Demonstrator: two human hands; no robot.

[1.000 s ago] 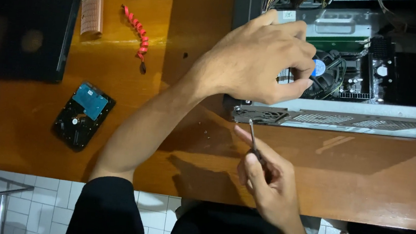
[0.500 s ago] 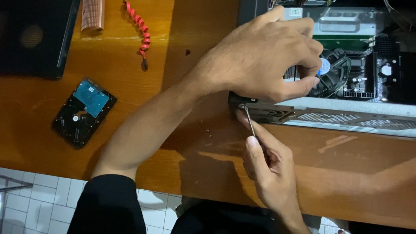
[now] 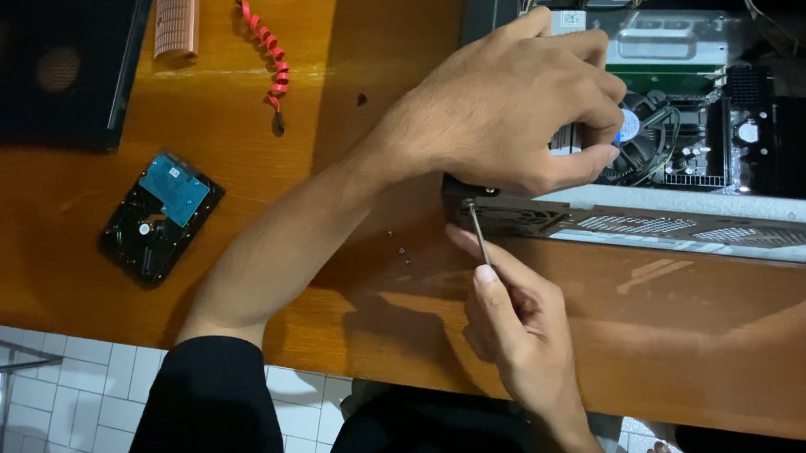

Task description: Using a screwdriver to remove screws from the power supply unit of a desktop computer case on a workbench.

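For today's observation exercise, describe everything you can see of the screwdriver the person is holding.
The screwdriver shows only a thin, dark metal shaft; its handle is hidden inside the right hand, whose fingers pinch the shaft. It lies tilted, tip pointing up and left, meeting the near left corner of the open computer case, just above the wooden table. The left hand rests on the case right above it.

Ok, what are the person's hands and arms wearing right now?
Both hands are bare: no gloves, rings or watch show on the left hand or the right hand. The left forearm is uncovered up to a black sleeve pushed to about the elbow. The right arm's sleeve is out of view.
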